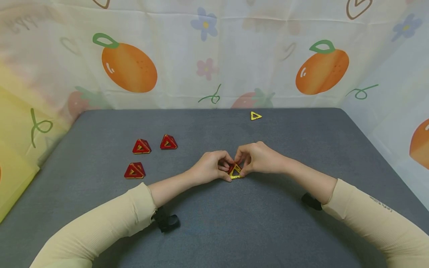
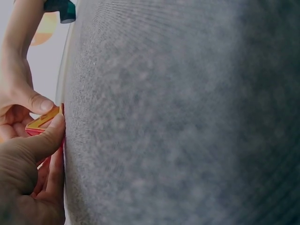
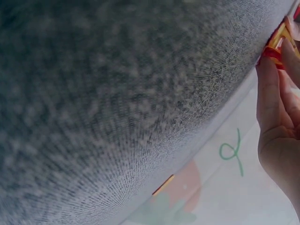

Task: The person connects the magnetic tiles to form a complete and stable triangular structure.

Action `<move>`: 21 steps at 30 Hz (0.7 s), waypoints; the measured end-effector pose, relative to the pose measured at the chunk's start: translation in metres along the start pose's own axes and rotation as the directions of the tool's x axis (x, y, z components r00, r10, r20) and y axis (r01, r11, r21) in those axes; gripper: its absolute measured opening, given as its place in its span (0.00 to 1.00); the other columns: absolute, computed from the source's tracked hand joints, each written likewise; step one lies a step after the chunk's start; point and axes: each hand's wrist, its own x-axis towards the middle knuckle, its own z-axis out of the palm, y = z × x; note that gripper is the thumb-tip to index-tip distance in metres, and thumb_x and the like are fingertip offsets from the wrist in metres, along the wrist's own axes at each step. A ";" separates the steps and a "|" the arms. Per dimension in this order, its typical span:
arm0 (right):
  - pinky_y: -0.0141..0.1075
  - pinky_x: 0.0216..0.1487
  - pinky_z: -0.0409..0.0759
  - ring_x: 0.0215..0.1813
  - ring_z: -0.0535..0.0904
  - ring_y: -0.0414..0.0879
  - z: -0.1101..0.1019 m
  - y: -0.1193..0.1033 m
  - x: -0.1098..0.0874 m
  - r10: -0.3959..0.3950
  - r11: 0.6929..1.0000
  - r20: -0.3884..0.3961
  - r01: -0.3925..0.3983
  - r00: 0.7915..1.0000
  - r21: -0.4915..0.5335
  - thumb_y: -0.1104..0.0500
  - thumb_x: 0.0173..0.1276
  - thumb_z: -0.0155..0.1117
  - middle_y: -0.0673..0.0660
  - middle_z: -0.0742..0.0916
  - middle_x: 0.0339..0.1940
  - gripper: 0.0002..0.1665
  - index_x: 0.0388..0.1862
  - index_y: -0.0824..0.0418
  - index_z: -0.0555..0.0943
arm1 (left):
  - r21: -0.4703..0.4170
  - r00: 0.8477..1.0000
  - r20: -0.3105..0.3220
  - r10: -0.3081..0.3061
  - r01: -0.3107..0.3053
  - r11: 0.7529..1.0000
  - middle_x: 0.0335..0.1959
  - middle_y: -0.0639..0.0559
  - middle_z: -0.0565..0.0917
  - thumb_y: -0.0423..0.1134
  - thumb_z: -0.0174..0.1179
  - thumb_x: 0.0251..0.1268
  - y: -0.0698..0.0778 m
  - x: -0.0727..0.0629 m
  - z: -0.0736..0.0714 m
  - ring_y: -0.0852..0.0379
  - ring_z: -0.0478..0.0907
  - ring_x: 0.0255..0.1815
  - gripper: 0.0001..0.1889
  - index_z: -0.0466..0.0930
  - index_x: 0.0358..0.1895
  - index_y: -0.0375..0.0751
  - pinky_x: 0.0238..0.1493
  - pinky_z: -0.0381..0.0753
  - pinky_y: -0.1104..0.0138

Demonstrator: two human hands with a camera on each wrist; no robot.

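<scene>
Close to the middle of the table, both hands hold one small pyramid (image 1: 236, 176) made of triangle tiles, with a yellow face toward me and red behind. My left hand (image 1: 210, 166) pinches its left side with thumb and fingers. On the opposite side, my right hand (image 1: 260, 159) grips it between thumb and fingertips. In the left wrist view the pyramid (image 2: 45, 123) shows a yellow and a red face by the thumbs. From the right wrist, the pyramid (image 3: 275, 50) is partly hidden by fingers.
Three red pyramids stand at left: one at the back (image 1: 142, 146), another beside it (image 1: 168, 142), and one nearer (image 1: 134, 171). A yellow triangle tile (image 1: 252, 116) lies flat by the far edge. Behind the grey table (image 1: 214, 230) hangs a fruit-printed curtain (image 1: 174, 56).
</scene>
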 end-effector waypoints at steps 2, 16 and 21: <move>0.31 0.34 0.83 0.32 0.86 0.36 0.000 0.000 0.000 -0.002 1.000 0.001 0.002 1.000 -0.004 0.58 0.53 0.79 0.51 0.90 0.36 0.19 0.43 0.56 0.82 | -0.012 1.000 0.006 -0.007 0.007 1.000 0.45 0.42 0.85 0.31 0.77 0.45 -0.001 0.000 0.000 0.53 0.86 0.47 0.24 0.80 0.48 0.36 0.44 0.84 0.76; 0.32 0.35 0.83 0.33 0.87 0.37 -0.003 0.001 0.000 0.021 1.000 0.047 -0.022 0.999 0.020 0.57 0.54 0.79 0.51 0.90 0.37 0.21 0.46 0.54 0.82 | -0.104 0.999 0.021 -0.031 0.033 0.994 0.47 0.41 0.84 0.31 0.77 0.46 -0.006 -0.001 -0.002 0.52 0.85 0.49 0.26 0.79 0.52 0.37 0.48 0.84 0.75; 0.33 0.38 0.84 0.35 0.87 0.38 -0.008 0.002 0.000 0.039 0.998 0.084 -0.043 0.996 0.042 0.57 0.54 0.79 0.50 0.91 0.37 0.22 0.48 0.53 0.82 | -0.111 0.999 0.030 -0.040 0.043 0.993 0.47 0.42 0.84 0.31 0.77 0.47 -0.006 -0.001 -0.002 0.53 0.85 0.49 0.26 0.80 0.52 0.37 0.47 0.83 0.75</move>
